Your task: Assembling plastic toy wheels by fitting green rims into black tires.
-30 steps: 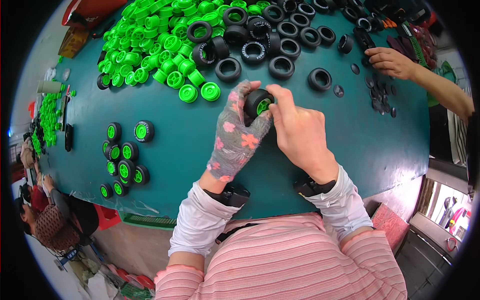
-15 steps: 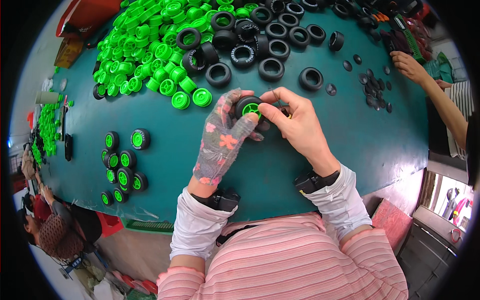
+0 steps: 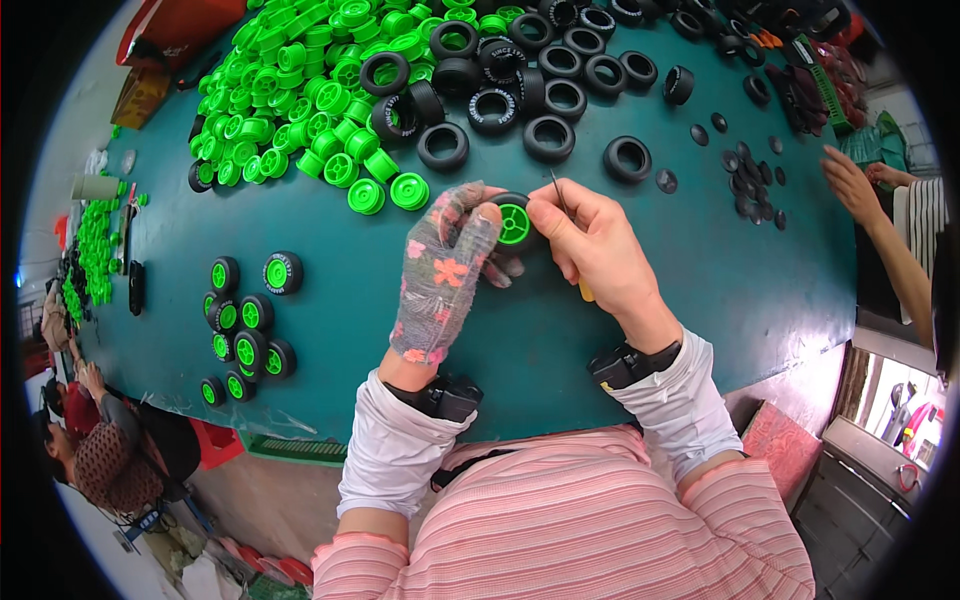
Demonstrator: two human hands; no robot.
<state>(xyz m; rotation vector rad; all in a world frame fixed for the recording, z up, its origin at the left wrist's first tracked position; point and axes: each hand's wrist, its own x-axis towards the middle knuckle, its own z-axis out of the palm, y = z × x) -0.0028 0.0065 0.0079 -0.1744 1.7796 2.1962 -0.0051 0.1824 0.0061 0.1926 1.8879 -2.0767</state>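
Note:
My left hand (image 3: 443, 275), in a flowered fabric glove with bare fingertips, grips a small toy wheel (image 3: 514, 224) with a spoked green hub inside a black tyre. Its hub face is turned up toward me. My right hand (image 3: 597, 245) pinches at the wheel's right edge. A thin pointed metal tool (image 3: 559, 192) is also in that hand, its tip up past the fingers; a yellow end (image 3: 586, 290) sticks out below the palm. What exact kind of tool it is, I cannot make out.
Loose green hubs (image 3: 290, 100) are heaped at the back left, black tyres (image 3: 548, 138) beside them. Fitted wheels (image 3: 250, 350) lie at the left. Small dark discs (image 3: 748, 185) lie at the right, near another person's hand (image 3: 853, 185). More people are at the lower left.
The wheel has turned so its hub faces me more fully and sits slightly right. My right hand has rotated, bringing the yellow end into view below. The other person's hand has moved right and down.

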